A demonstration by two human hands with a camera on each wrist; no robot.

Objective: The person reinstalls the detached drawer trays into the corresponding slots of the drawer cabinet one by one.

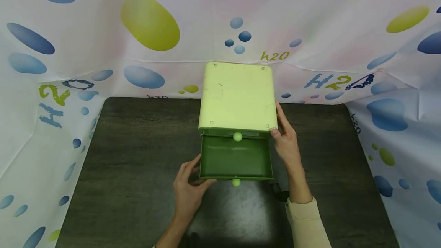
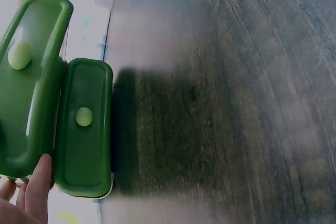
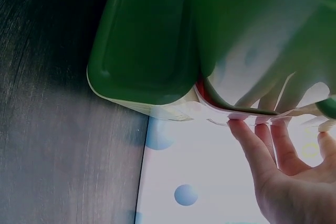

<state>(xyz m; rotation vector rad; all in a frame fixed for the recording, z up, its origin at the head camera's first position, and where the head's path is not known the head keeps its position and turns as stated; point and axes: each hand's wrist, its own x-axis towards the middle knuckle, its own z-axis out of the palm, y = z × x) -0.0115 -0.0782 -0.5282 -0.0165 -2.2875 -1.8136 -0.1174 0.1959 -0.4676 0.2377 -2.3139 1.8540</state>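
Note:
A pale yellow-green drawer cabinet [image 1: 237, 97] stands at the back middle of the table, its green drawers facing me. One drawer [image 1: 236, 162] is pulled out, and its inside looks bare in the head view. My left hand [image 1: 187, 192] grips this drawer's front left corner, thumb at the front face and fingers along the side. Above it, another drawer's round knob [image 1: 237, 136] shows. The lower drawer [image 2: 83, 156] sits back in the cabinet near the table. My right hand [image 1: 286, 141] rests on the cabinet's right side, fingers extended and thumb at the front corner.
The dark wood-grain table [image 1: 144, 152] extends to both sides of the cabinet. A white sheet [image 1: 196, 18] with blue and yellow-green ovals hangs behind the table, right at its back edge, and along both sides.

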